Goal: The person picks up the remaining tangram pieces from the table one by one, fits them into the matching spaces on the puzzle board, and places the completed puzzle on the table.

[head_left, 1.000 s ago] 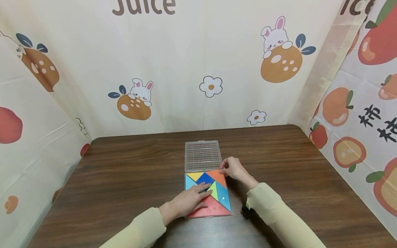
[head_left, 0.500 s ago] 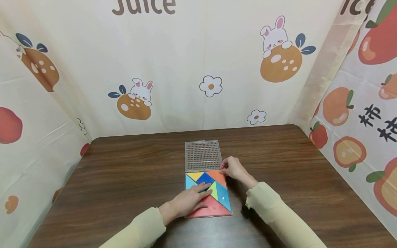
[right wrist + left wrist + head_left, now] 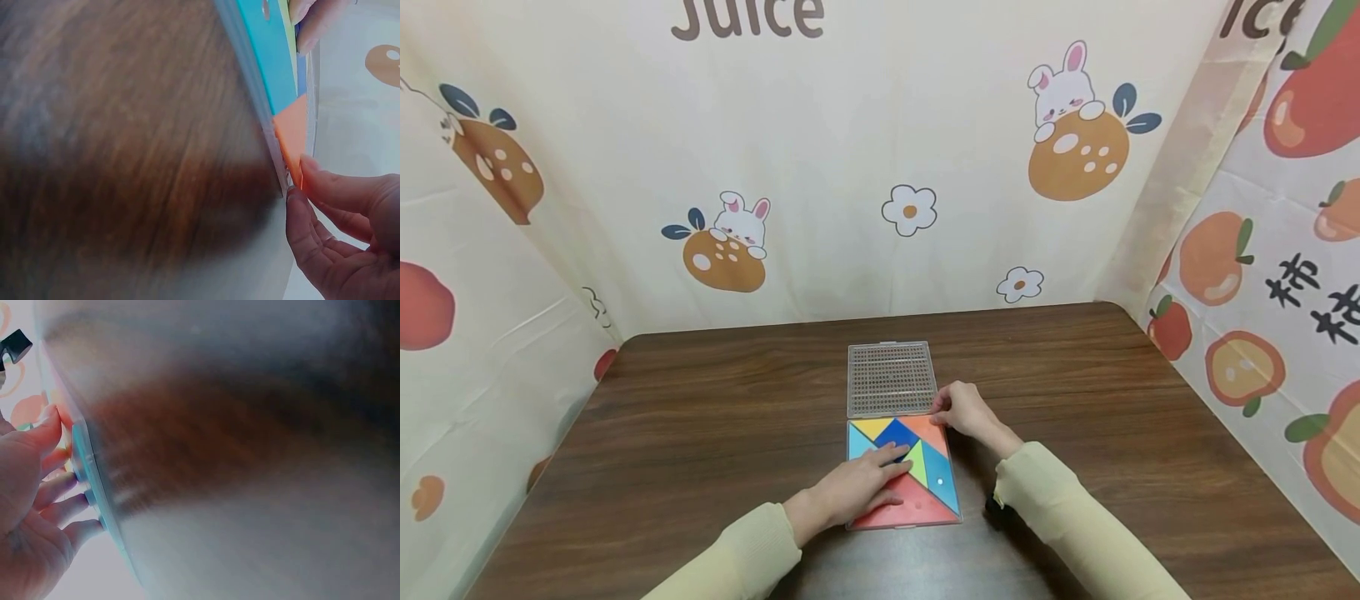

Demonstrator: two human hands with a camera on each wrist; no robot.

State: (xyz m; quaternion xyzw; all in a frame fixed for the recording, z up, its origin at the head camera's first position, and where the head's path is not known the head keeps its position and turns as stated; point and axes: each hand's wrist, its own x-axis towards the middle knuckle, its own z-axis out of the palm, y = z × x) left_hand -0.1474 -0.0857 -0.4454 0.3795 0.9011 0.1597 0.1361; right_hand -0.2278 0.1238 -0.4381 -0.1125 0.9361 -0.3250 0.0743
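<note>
A tangram set lies in a shallow clear case [image 3: 904, 527] on the table. It shows a yellow triangle [image 3: 870, 427], a dark blue square [image 3: 896, 431], a green triangle [image 3: 920, 468], a blue triangle [image 3: 939, 477], a light blue piece [image 3: 858, 440] and a red triangle [image 3: 917, 503]. My left hand [image 3: 859, 483] rests across the pieces with its fingers spread, covering part of them. At the far right corner, my right hand [image 3: 967, 410] pinches the orange tangram piece [image 3: 292, 132] by its tip; the right wrist view has the thumb on its face and a fingertip at the case edge.
Beyond the tangram lies the clear lid [image 3: 892, 379], laid flat with rows of small print showing through. Brown wooden table [image 3: 715, 417] surrounds both. A printed curtain [image 3: 835, 250] hangs behind the table and along both sides. A small black object [image 3: 996, 510] sits under the right sleeve.
</note>
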